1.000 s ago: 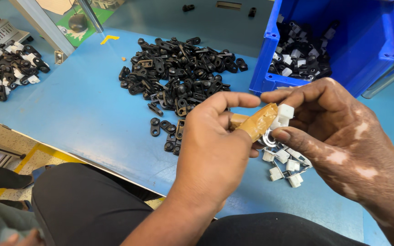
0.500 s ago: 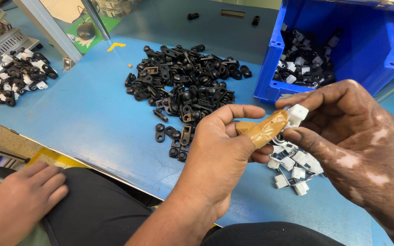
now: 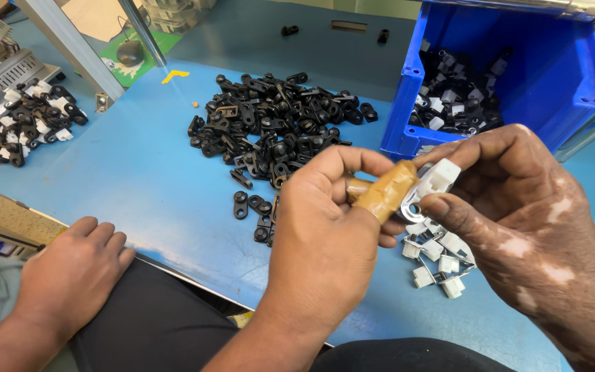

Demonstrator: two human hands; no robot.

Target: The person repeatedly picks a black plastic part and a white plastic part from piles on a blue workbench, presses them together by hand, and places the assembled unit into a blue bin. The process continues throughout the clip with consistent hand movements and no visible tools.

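The left hand (image 3: 325, 227) is curled with thumb and forefinger pressed together, the forefinger wrapped in tan tape (image 3: 385, 193). The right hand (image 3: 525, 220) meets it from the other side, its fingers bent and closing on a small white clip with a metal ring (image 3: 427, 187); the clip is pinched between the fingertips of both hands. It is held in the air just in front of the blue bin (image 3: 573, 76), above the table (image 3: 139, 172).

The blue bin stands at the far right of the table and holds a jumble of black and white parts (image 3: 457, 96). To the left of the bin, well within reach, a wide pile of black plastic clips (image 3: 277, 127) lies spread on the blue surface, with a few strays trailing from the pile toward the left hand. In front of the bin, right under the two hands, sits a small cluster of white clips (image 3: 439, 258).

Far to the left of the bin, at the table's edge, a second heap of mixed black and white parts (image 3: 25, 124) lies beside a grey metal fixture (image 3: 1, 72). A co-worker's hand (image 3: 74, 265) rests flat, fingers loosely together, at the near edge of the table, well left of the bin.
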